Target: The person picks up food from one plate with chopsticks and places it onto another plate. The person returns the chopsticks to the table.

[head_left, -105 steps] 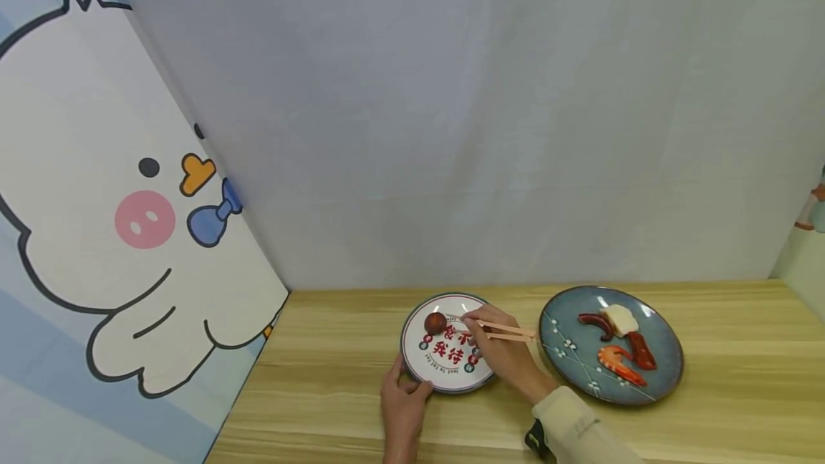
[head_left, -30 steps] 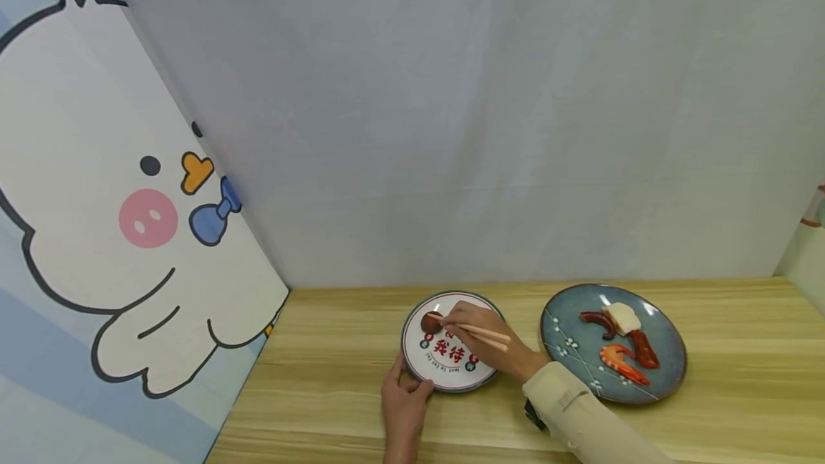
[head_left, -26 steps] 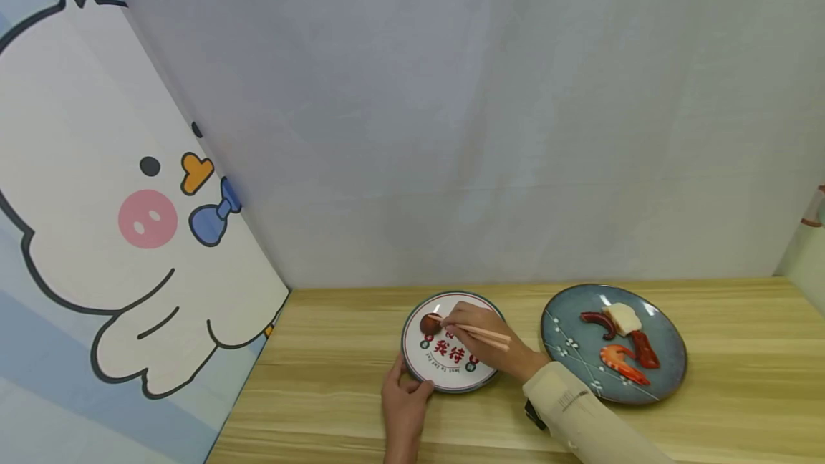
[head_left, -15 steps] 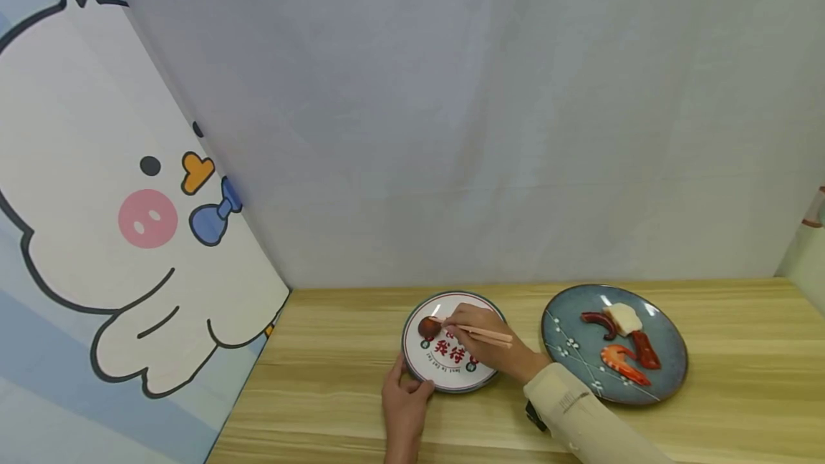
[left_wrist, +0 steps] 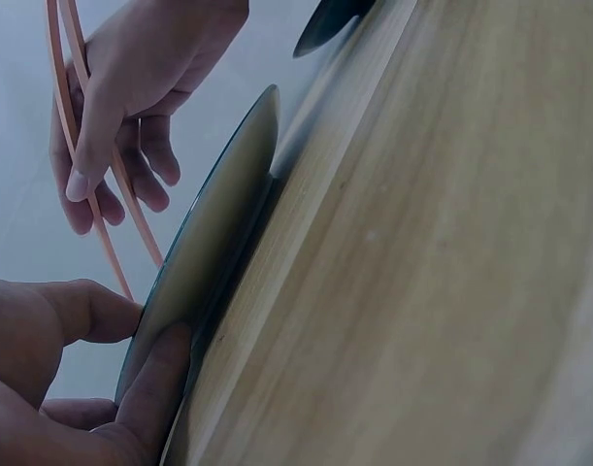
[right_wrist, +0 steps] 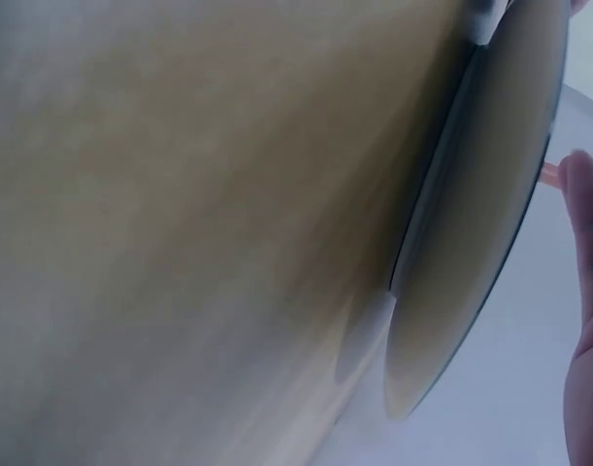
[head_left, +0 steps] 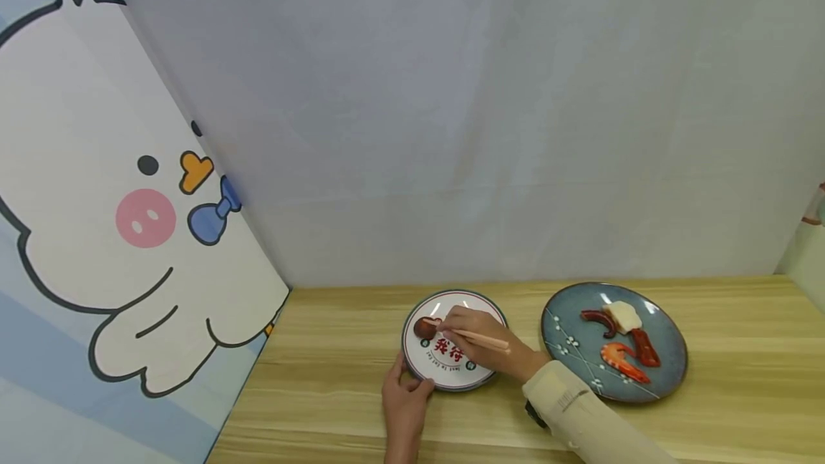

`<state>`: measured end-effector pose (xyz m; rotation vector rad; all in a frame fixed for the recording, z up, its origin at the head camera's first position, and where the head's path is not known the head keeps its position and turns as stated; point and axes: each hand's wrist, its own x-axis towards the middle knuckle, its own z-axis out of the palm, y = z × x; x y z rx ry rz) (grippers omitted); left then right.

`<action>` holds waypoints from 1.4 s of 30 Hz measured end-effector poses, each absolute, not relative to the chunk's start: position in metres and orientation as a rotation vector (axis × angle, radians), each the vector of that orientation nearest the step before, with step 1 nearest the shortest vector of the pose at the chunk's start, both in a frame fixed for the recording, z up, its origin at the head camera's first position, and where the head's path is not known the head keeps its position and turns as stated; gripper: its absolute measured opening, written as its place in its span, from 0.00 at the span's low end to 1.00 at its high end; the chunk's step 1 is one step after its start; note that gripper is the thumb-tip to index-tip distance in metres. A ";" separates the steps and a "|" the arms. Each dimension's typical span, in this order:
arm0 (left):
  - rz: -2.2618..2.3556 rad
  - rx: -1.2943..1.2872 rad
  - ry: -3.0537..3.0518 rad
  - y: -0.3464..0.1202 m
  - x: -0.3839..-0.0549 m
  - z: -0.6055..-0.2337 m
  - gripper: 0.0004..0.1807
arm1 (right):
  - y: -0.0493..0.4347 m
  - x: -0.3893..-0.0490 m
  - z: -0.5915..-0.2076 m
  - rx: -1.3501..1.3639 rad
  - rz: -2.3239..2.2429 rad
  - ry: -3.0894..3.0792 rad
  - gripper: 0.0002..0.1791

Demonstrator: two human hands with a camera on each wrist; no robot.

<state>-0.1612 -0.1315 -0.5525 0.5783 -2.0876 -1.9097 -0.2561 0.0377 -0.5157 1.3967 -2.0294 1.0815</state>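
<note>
My left hand (head_left: 406, 399) pinches the near left rim of a small white plate (head_left: 445, 378) with red characters, the thumb on top and a finger underneath in the left wrist view. Over that plate, my right hand (head_left: 480, 335) holds a pair of pink chopsticks (left_wrist: 68, 97). Their tips are at a brown ball (head_left: 423, 329), which looks like a meatball and lies on the plate's left side. I cannot tell if the tips grip it. In the right wrist view the plate's underside (right_wrist: 480, 223) hides most of the chopsticks.
To the right, a blue-grey plate (head_left: 670, 371) with white blossoms bears a shrimp (head_left: 624, 362), a curved dark red piece (head_left: 599, 321), a whitish block (head_left: 621, 316) and a reddish-brown strip (head_left: 644, 348). The wooden table (head_left: 309, 378) meets a grey cloth backdrop (head_left: 451, 127).
The brown ball has shifted slightly left on the white plate. My right hand has come further over the plate with the chopsticks, while my left hand stays at the rim.
</note>
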 end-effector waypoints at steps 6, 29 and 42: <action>-1.912 0.558 -2.083 -0.132 -0.162 -0.553 0.46 | 0.036 -0.256 -0.516 1.444 1.064 -2.008 0.10; -1.901 0.597 -2.095 -0.130 -0.162 -0.549 0.46 | 0.025 -0.253 -0.522 1.250 1.275 -2.036 0.10; -1.910 0.612 -2.091 -0.130 -0.163 -0.552 0.46 | 0.025 -0.240 -0.522 0.784 1.833 -2.162 0.10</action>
